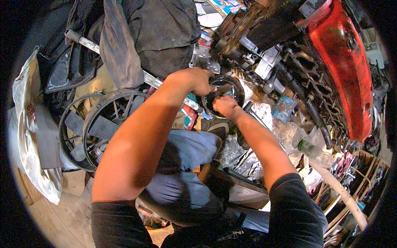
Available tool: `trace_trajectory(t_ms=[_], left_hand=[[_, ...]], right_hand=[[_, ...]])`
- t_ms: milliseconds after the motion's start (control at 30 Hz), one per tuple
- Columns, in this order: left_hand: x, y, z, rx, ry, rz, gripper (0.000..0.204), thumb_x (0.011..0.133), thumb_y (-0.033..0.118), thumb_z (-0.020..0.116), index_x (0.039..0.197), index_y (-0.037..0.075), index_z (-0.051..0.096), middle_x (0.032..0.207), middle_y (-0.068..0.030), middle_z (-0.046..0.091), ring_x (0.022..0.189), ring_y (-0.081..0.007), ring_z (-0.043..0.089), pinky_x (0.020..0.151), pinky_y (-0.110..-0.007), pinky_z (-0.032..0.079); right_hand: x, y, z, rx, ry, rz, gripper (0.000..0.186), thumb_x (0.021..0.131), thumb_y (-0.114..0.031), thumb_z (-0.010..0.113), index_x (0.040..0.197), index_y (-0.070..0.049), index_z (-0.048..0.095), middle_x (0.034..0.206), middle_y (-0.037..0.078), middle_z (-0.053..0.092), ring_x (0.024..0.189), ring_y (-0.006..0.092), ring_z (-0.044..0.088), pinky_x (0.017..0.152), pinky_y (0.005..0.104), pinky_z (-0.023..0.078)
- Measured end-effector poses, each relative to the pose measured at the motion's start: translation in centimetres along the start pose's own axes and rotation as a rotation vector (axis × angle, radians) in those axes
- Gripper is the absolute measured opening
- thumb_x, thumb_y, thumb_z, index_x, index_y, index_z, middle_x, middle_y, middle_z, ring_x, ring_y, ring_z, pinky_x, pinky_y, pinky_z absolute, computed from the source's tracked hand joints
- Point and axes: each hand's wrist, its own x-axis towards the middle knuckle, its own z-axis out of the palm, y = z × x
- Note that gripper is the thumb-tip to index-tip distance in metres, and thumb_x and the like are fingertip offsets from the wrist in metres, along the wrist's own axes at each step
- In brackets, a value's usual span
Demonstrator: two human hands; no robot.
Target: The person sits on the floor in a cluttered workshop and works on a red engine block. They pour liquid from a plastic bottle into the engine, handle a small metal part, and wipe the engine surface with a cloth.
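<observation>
A round black bowl-like part [240, 87] with a thick rim and a dark, shiny inside lies in front of me, beyond my knees. At its left rim, my left hand [199, 81] has its fingers bent over the edge and grips it. My right hand [226, 106] is closed over the inside of the part, near its front edge. Something small and dark shows just beyond those fingers, but I cannot make out what they hold. Both forearms reach forward across my blue-grey trousers [182, 188].
Black hoops [87, 132] and a pale pole [89, 44] lie to the left, beside dark cloth [165, 37]. On the right are a greasy metal engine part [308, 66], a long red panel [341, 68], a greenish bottle [309, 148] and a wooden stick [340, 191].
</observation>
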Motion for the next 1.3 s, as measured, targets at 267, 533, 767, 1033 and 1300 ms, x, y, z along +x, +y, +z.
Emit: trace_trajectory(t_ms=[267,533,767,1033,1300], left_hand=[[0.0,0.0,-0.1,0.013,0.05,0.006,0.058,0.092,0.047,0.065,0.131,0.004,0.068,0.13,-0.0237,0.067,0.123,-0.0374,0.065,0.105,-0.047,0.05],[-0.1,0.3,-3.3,0.006,-0.02,-0.024,0.042,0.094,0.036,0.067,0.122,0.006,0.072,0.122,-0.0207,0.072,0.112,-0.0336,0.07,0.092,-0.046,0.056],[-1.8,5.1,-4.8,-0.216,-0.093,0.512,0.036,0.1,0.026,0.064,0.129,0.006,0.071,0.113,-0.0089,0.078,0.106,-0.0197,0.069,0.093,-0.037,0.054],[-8.3,14.8,-5.8,-0.276,0.046,0.683,0.037,0.091,0.032,0.079,0.112,0.002,0.078,0.099,-0.0082,0.078,0.088,-0.0167,0.069,0.078,-0.032,0.054],[-13.9,22.9,-5.2,-0.28,0.241,0.804,0.027,0.091,0.025,0.074,0.092,-0.002,0.076,0.088,-0.0115,0.076,0.085,-0.0198,0.069,0.083,-0.036,0.051]], right_hand=[[-8.1,-0.9,-7.6,0.544,0.389,0.309,0.032,0.086,-0.018,0.069,0.113,-0.002,0.061,0.1,0.024,0.07,0.09,0.0408,0.072,0.08,0.0516,0.057],[-18.0,-4.5,-6.1,1.965,1.211,0.76,0.005,0.098,-0.005,0.061,0.101,-0.001,0.059,0.094,0.009,0.065,0.077,0.0193,0.065,0.07,0.0349,0.056],[-23.1,-7.3,-8.6,2.152,1.421,0.548,0.008,0.098,-0.009,0.062,0.104,-0.003,0.06,0.09,0.011,0.065,0.077,0.0236,0.064,0.068,0.0387,0.053],[-29.0,-8.9,-10.5,2.225,1.524,0.429,0.009,0.096,-0.009,0.064,0.103,-0.004,0.06,0.091,0.011,0.066,0.081,0.0252,0.066,0.07,0.0394,0.054],[-40.2,-9.0,-14.0,1.541,1.186,0.637,0.021,0.097,-0.016,0.069,0.104,0.002,0.065,0.093,0.01,0.07,0.088,0.0156,0.068,0.076,0.0324,0.055]])
